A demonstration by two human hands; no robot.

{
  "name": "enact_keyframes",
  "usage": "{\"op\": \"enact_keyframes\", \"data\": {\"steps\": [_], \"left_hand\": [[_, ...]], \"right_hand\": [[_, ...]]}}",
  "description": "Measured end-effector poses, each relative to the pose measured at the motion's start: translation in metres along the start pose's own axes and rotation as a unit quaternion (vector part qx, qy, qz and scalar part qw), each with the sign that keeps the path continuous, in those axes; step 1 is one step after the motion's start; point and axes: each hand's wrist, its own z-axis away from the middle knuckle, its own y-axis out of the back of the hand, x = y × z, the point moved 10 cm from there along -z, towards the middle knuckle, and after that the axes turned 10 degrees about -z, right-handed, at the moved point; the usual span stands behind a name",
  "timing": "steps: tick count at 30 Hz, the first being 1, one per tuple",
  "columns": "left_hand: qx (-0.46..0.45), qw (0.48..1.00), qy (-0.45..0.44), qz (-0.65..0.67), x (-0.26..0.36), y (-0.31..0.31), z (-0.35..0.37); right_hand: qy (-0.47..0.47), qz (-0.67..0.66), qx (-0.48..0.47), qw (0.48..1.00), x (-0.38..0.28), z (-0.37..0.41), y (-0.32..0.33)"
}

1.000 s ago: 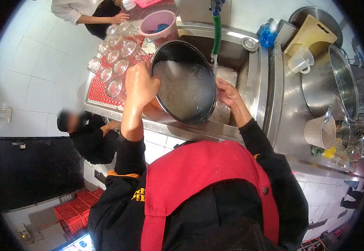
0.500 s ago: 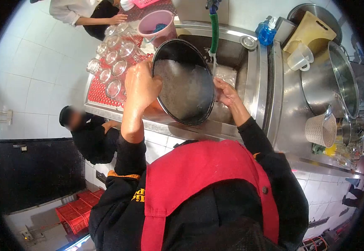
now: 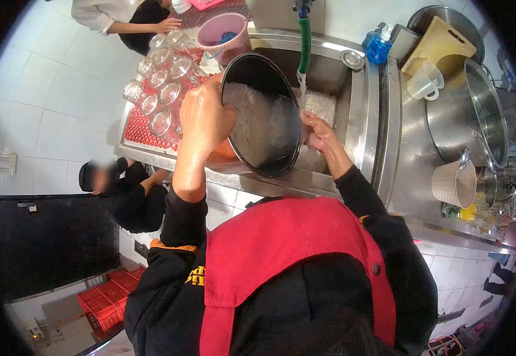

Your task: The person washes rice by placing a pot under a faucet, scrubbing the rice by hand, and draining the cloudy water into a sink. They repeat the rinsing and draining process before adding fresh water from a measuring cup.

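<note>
A deep round pot (image 3: 262, 124) with a black inside and rim is tilted over the sink's near edge, cloudy liquid inside it. My left hand (image 3: 205, 118) grips its left rim, thumb over the edge. On the opposite side, my right hand (image 3: 320, 135) has its fingers against the pot's outer wall, partly hidden. Beyond the pot, water runs from a green hose (image 3: 304, 50) into the metal sink (image 3: 344, 89). Several clear glass jars (image 3: 162, 121) stand left of the pot on a red perforated mat (image 3: 136, 132).
A pink bucket (image 3: 234, 50) holding something blue stands behind the pot. Right of the sink are a blue pump bottle (image 3: 379, 46), a clear jug (image 3: 425, 82), a large steel pot (image 3: 456, 118) and a woven basket (image 3: 454, 183). Two other people are at the left.
The pot has tilted a little more, its left rim shifting right along with my left hand. My right hand has barely moved. The person at lower left has leaned further left.
</note>
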Motion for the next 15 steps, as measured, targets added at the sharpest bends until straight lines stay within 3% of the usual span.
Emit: {"op": "enact_keyframes", "data": {"steps": [13,15], "left_hand": [[0.004,1.0,0.002,-0.029,-0.003,0.001,-0.002],[0.009,0.999,-0.009,-0.033,-0.004,0.0,-0.003]], "right_hand": [[0.008,0.006,-0.015,1.0,0.002,-0.005,-0.005],[0.018,0.022,0.028,0.999,0.0,-0.005,0.002]]}}
